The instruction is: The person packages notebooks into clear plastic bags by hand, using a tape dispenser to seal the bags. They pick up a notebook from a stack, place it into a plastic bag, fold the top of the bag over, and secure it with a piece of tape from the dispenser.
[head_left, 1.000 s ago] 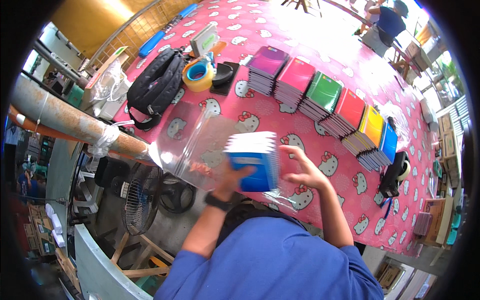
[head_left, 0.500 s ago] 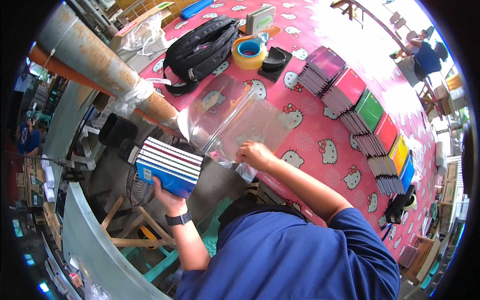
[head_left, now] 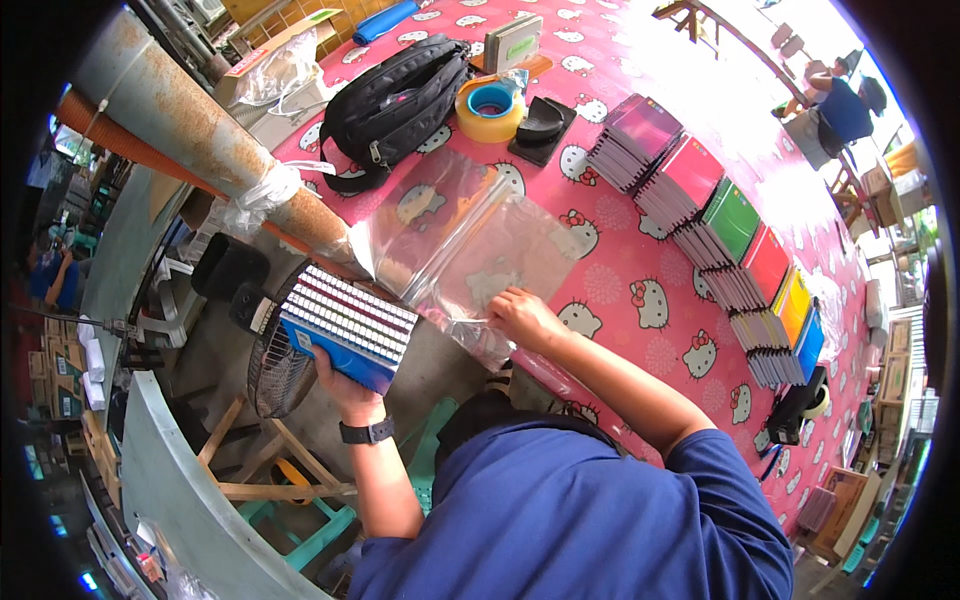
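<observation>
Beside the pink table (head_left: 622, 350), the left hand (head_left: 352, 398) grips a bundle of blue-covered notebooks (head_left: 345, 325) in its fingers, spiral edges up, near the fan (head_left: 277, 387), while the right hand (head_left: 525, 320) pinches the clear plastic (head_left: 505, 240) between its fingers, left of the notebook stacks (head_left: 733, 215).

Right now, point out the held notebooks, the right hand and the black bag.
Held notebooks (head_left: 349, 323): head view, spiral edges.
Right hand (head_left: 522, 318): head view, back of the hand.
Black bag (head_left: 393, 112): head view, middle of its body.
</observation>
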